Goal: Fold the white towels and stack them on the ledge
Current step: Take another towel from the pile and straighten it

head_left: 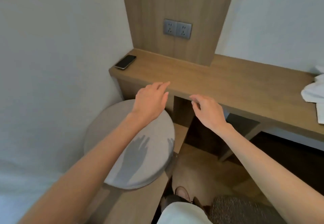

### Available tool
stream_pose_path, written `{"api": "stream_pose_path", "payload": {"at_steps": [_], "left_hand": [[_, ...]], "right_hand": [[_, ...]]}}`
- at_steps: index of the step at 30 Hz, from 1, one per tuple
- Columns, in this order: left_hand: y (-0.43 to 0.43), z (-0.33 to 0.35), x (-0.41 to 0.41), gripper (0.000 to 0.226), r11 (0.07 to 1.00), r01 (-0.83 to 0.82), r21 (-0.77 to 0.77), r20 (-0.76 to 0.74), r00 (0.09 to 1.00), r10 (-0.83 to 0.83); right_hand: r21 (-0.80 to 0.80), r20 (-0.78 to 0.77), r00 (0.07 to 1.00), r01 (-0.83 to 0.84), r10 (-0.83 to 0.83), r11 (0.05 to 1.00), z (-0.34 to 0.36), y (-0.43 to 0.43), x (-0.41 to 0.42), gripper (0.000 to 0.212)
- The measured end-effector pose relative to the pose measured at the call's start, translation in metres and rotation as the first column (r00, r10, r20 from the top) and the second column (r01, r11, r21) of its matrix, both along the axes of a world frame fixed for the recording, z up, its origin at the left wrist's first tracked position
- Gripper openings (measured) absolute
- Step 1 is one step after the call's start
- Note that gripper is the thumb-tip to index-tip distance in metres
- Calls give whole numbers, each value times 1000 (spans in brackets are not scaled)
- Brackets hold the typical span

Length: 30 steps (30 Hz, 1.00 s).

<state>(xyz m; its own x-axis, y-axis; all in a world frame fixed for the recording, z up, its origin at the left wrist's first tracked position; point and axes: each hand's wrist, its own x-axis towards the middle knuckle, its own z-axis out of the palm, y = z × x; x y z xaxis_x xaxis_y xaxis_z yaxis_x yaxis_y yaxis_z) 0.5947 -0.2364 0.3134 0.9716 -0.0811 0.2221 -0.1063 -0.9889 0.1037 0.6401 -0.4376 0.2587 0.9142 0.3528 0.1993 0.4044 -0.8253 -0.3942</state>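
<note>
A wooden ledge (201,76) runs from the wall corner off to the right. White towels (314,92) lie crumpled on it at the far right edge of the view, partly cut off. My left hand (150,99) hovers at the ledge's front edge, fingers loosely spread and holding nothing. My right hand (208,111) hangs just in front of and below that edge, fingers apart and slightly curled, also holding nothing. Both hands are far to the left of the towels.
A black phone (125,62) lies on the ledge's left end by the wall. A grey round stool (143,153) stands under my left arm. Wall sockets (177,28) sit on the wooden panel above. Open shelf space shows beneath the ledge.
</note>
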Motion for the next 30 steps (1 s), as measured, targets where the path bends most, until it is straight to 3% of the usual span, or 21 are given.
{"api": "stream_pose_path", "payload": {"at_steps": [11, 22, 30], "left_hand": [[-119, 25, 163, 46, 958, 284, -35, 25, 959, -283], [-214, 25, 226, 45, 845, 519, -127, 52, 854, -517], [-272, 24, 257, 45, 779, 612, -138, 34, 789, -613]], "right_hand": [[-56, 24, 962, 274, -273, 960, 43, -124, 110, 33], [-23, 73, 813, 580, -577, 814, 51, -219, 110, 33], [34, 54, 735, 675, -675, 737, 51, -281, 126, 32]]}}
